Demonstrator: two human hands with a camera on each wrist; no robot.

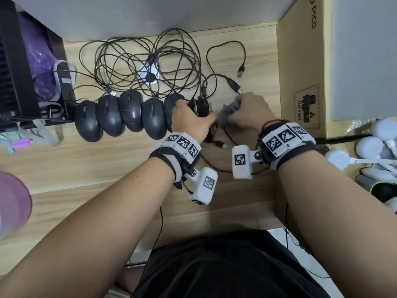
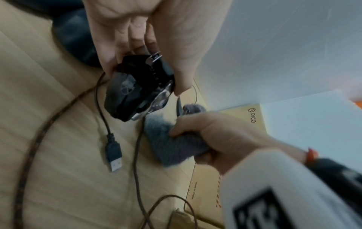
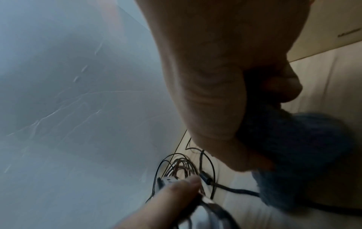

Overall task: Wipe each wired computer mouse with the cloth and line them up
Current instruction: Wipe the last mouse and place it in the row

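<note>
Several dark grey wired mice (image 1: pixel 110 118) lie side by side in a row on the wooden desk (image 1: pixel 86 168). At the row's right end my left hand (image 1: pixel 189 119) grips a black angular mouse with silver trim (image 2: pixel 137 88), thumb on one flank and fingers on the other. Just to its right my right hand (image 1: pixel 247 110) holds a bunched grey-blue cloth (image 2: pixel 172 142), which sits close beside the mouse. In the right wrist view the cloth (image 3: pixel 293 147) bulges out of my fist. The mouse cables (image 1: pixel 139 61) lie tangled behind the row.
A tall cardboard box (image 1: pixel 300 72) stands right of my right hand. A black rack with purple items (image 1: pixel 32 72) borders the left. Loose USB plugs (image 1: pixel 235 86) lie behind my right hand, another (image 2: pixel 114 156) lies near my wrists. White round objects (image 1: pixel 369 147) crowd the right edge.
</note>
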